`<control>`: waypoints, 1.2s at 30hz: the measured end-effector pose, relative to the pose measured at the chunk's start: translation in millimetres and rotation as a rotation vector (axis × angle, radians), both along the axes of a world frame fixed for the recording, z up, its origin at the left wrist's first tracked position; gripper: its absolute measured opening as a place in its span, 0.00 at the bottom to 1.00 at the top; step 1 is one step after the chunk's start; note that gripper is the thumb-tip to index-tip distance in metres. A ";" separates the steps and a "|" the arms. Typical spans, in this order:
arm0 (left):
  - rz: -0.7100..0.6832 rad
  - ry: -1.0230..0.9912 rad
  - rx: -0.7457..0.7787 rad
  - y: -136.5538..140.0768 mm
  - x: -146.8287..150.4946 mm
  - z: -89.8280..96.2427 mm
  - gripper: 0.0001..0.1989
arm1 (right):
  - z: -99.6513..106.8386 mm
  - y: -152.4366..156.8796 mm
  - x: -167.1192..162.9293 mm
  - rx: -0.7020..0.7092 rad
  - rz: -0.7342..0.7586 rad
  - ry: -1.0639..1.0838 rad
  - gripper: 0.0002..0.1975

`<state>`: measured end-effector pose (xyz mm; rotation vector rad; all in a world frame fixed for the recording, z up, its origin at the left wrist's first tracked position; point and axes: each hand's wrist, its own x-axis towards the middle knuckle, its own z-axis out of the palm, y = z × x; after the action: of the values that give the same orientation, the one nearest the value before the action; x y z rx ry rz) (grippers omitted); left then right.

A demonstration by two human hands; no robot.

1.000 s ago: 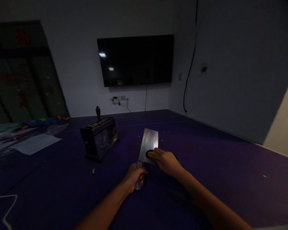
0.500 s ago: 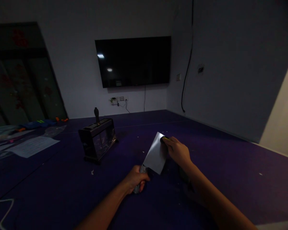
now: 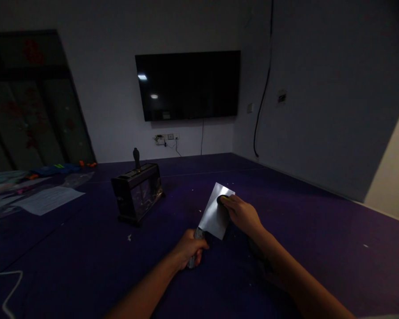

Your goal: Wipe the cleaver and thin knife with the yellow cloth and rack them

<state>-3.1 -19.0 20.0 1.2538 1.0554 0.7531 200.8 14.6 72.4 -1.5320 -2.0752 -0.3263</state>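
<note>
My left hand [image 3: 190, 250] is closed around the grey handle [image 3: 198, 234] of a cleaver. The cleaver's broad, shiny blade [image 3: 213, 218] slants up and away, its face catching the light. Over the blade's far half, my right hand [image 3: 243, 215] grips a small dark, rounded thing [image 3: 222, 200] with a yellow edge. That thing appears to rest on the blade face; my fingers hide most of it, so its kind is unclear.
A black box-shaped device [image 3: 138, 192] with clear sides and an upright knob stands to the left on the purple surface [image 3: 186, 177]. Papers [image 3: 51, 200] lie farther left, a white cable [image 3: 15, 288] at lower left. A television [image 3: 188, 86] hangs on the wall.
My right hand has slid the small dark thing a little left and down across the blade, away from its far edge. My left hand keeps its grip on the handle.
</note>
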 end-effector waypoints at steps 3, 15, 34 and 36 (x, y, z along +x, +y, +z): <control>0.068 -0.016 -0.026 2.1 0.5 -0.6 0.08 | 0.1 -8.8 -15.1 -0.092 0.124 -0.082 0.18; 0.156 -0.131 -0.047 3.0 -0.5 0.4 0.05 | -0.3 -30.7 -40.5 -0.202 0.423 -0.236 0.21; -0.087 0.071 -0.017 -1.8 -0.8 4.9 0.06 | 6.2 -1.8 7.0 0.021 -0.117 0.048 0.18; -0.089 0.090 -0.017 -2.7 -0.4 6.1 0.06 | 6.0 1.1 13.2 0.054 -0.168 0.072 0.18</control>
<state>-3.6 -21.7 26.1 1.3210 1.0691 0.6236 214.0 15.6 78.4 -1.6643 -1.8727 -0.3792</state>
